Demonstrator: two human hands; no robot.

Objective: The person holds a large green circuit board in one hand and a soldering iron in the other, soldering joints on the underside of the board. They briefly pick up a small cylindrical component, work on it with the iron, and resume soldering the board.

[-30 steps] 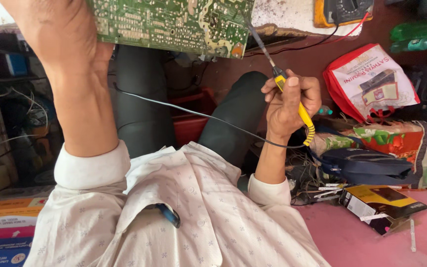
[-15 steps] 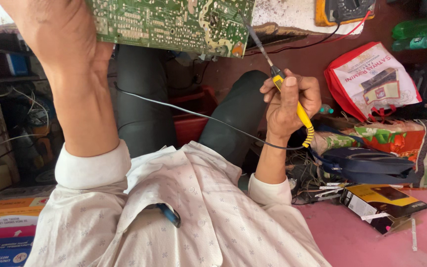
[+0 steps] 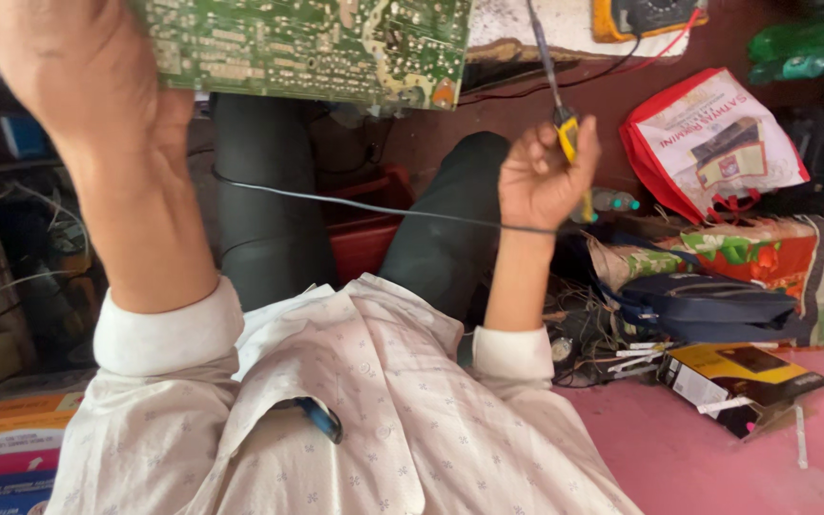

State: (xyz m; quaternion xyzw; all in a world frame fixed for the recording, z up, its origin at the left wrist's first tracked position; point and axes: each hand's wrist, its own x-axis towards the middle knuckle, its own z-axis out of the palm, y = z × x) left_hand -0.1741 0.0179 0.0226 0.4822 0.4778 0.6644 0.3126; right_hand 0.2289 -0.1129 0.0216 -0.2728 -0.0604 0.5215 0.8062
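My left hand (image 3: 69,86) is raised at the upper left and grips the edge of a green circuit board (image 3: 307,48), solder side facing me. My right hand (image 3: 538,176) is closed around the yellow handle of a soldering iron (image 3: 565,133), whose dark shaft points up toward the board's right end without touching it. A black cord (image 3: 355,205) runs from the iron across my lap to the left. My legs in dark trousers (image 3: 441,238) are below the board.
A yellow multimeter (image 3: 646,17) with red and black leads lies on the bench top above. To the right stand a red and white bag (image 3: 717,143), a printed sack (image 3: 736,257), a dark blue pouch (image 3: 708,305) and a yellow box (image 3: 746,377) on the pink floor.
My right hand has risen and turned the soldering iron more upright, its tip now higher beside the board's right end. The left hand and the board are unchanged.
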